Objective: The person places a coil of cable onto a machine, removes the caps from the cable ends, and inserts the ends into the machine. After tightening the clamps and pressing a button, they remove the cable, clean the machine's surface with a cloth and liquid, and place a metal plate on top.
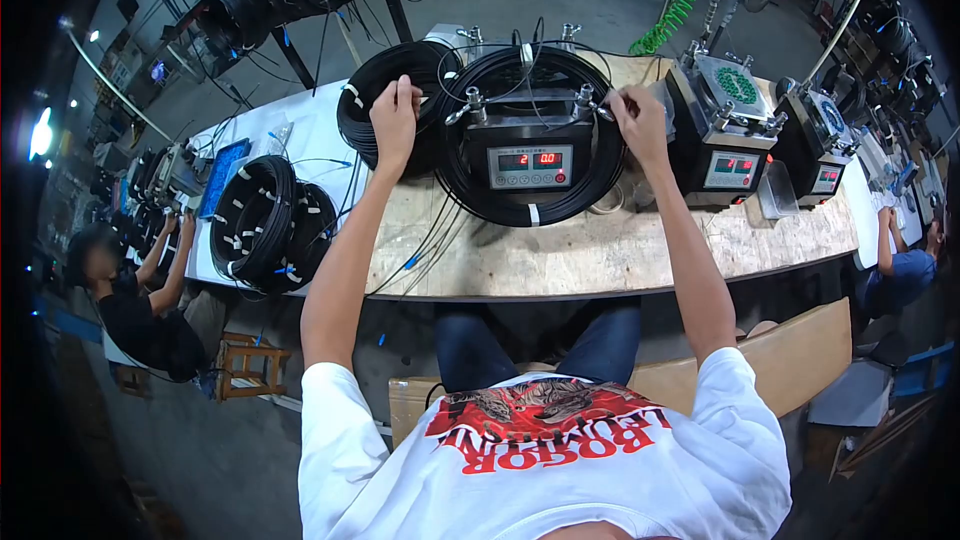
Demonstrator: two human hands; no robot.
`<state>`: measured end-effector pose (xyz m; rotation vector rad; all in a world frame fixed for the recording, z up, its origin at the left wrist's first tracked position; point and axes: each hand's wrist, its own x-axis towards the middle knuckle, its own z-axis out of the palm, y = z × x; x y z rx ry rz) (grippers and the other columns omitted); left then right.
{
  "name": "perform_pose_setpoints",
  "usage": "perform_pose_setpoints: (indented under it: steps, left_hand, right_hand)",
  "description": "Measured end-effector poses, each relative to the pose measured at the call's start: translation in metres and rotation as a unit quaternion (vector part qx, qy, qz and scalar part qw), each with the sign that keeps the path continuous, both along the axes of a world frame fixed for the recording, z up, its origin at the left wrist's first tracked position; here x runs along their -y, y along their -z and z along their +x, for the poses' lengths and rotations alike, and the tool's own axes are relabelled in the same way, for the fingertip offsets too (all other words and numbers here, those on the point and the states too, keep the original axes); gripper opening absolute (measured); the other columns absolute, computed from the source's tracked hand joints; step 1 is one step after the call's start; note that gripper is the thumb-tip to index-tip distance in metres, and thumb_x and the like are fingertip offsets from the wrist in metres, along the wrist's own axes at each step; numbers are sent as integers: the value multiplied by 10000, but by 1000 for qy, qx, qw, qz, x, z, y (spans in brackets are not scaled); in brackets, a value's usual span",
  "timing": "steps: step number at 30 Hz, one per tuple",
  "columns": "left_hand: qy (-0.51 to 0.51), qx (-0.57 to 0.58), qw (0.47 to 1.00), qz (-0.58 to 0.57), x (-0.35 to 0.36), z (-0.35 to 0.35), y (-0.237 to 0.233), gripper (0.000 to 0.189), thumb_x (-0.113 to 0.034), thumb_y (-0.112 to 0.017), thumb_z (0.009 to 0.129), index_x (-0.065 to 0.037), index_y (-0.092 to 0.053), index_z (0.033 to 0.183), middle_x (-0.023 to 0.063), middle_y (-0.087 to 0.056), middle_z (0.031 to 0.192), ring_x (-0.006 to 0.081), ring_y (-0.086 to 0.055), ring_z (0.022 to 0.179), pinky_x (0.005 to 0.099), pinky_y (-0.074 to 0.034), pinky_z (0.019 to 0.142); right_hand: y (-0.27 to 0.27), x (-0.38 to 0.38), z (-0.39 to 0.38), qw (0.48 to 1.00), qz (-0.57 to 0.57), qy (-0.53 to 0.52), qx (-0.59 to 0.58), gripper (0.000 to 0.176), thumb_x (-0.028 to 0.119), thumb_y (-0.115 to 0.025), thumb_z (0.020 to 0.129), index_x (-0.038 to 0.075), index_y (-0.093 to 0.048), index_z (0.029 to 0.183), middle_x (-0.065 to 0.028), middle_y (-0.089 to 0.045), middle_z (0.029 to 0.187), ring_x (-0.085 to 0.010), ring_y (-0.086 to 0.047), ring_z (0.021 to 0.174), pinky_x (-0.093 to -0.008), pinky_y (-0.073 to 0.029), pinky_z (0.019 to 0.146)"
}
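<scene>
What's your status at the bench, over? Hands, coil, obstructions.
Left hand near the second coil, right hand at the front coil; grips unclear. Front coil tied, ringing the lit display. Possible snag: blue-tipped cable loose on the bench.

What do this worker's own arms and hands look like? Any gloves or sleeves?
No gloves show: the left hand and right hand are bare, as are the forearms. Short white sleeves belong to a T-shirt with a red print.

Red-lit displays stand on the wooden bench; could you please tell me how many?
3: the first display shows through the black coil, the second is right of it, the third farther right. Others could be hidden.
</scene>
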<state>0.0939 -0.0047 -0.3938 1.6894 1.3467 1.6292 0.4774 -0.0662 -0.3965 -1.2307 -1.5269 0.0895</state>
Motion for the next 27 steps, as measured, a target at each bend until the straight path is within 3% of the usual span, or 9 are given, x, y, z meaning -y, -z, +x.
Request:
perform_pose_setpoints:
  steps: [5, 8, 12, 15, 16, 19, 20, 23, 27]
  left_hand:
    - [72, 106, 980, -155, -59, 14, -6, 428, -403, -453, 1089, -24, -638, 1163, 89, -615, 1013, 164, -652, 730, 281, -511, 628]
    - [80, 134, 948, -277, -81, 28, -36, 644, -601, -337, 1066, -76, -540, 1379, 154, -533, 1335, 216, -692, 861, 333, -571, 731]
    - [131, 110, 926, -336, -92, 44, -66, 794, -729, -265, 1017, -92, -540, 1404, 162, -545, 1347, 235, -684, 937, 348, -532, 694]
    - [135, 93, 928, -334, -115, 50, -48, 804, -769, -313, 985, -93, -595, 1317, 138, -554, 1214, 247, -683, 860, 374, -548, 740]
    - [115, 96, 929, -338, -119, 57, -40, 813, -783, -319, 975, -93, -624, 1277, 127, -586, 1136, 233, -662, 841, 362, -517, 715]
    - [100, 135, 938, -302, -125, 66, -20, 772, -717, -340, 1014, -38, -643, 1222, 110, -612, 1023, 204, -605, 814, 317, -445, 661]
    - [89, 182, 934, -295, -125, 67, -12, 737, -655, -334, 1045, -5, -642, 1209, 111, -611, 1000, 202, -606, 819, 308, -462, 677]
    - [68, 229, 938, -252, -95, 71, -27, 698, -606, -325, 1066, -3, -649, 1203, 101, -621, 969, 194, -600, 810, 325, -483, 708]
    - [56, 113, 964, -234, -109, 66, -16, 340, -293, -560, 1030, -20, -659, 1206, 61, -636, 936, 158, -594, 809, 308, -480, 706]
  right_hand:
    - [-5, -70, 5, 999, 0, 3, -38, 181, 138, -658, 965, -12, -664, 1066, -136, -657, 787, -216, -586, 662, -350, -482, 664]
    - [-1, -122, 9, 993, -67, -50, -78, 255, 218, -621, 1001, -7, -648, 1119, -170, -694, 878, -274, -640, 762, -382, -505, 741]
    - [-3, -160, 4, 986, -150, -43, -63, 538, 464, -485, 1050, -51, -635, 1095, -275, -687, 990, -417, -660, 968, -439, -493, 848]
    - [7, -183, -5, 988, -125, -61, -71, 550, 482, -462, 1074, -34, -649, 1115, -67, -589, 776, -160, -532, 706, -335, -471, 682]
    - [7, -181, -6, 989, -129, -56, -36, 586, 501, -440, 1079, -41, -662, 1121, -110, -629, 849, -180, -565, 746, -335, -481, 740]
    - [5, -168, -15, 989, -110, -39, -94, 589, 493, -429, 1085, -48, -663, 1075, -163, -671, 897, -227, -620, 799, -349, -489, 759]
    - [3, -163, -15, 995, -83, -26, -55, 516, 450, -448, 1086, -23, -654, 1098, -207, -700, 955, -328, -664, 871, -378, -500, 794]
    - [-9, -148, -23, 997, -71, -24, -4, 419, 362, -480, 1064, -29, -630, 1067, -287, -677, 990, -471, -643, 998, -455, -498, 883]
    - [-5, -170, -14, 993, -91, -23, 66, 389, 376, -505, 1066, 21, -634, 1157, -249, -697, 1061, -459, -634, 1011, -423, -495, 887]
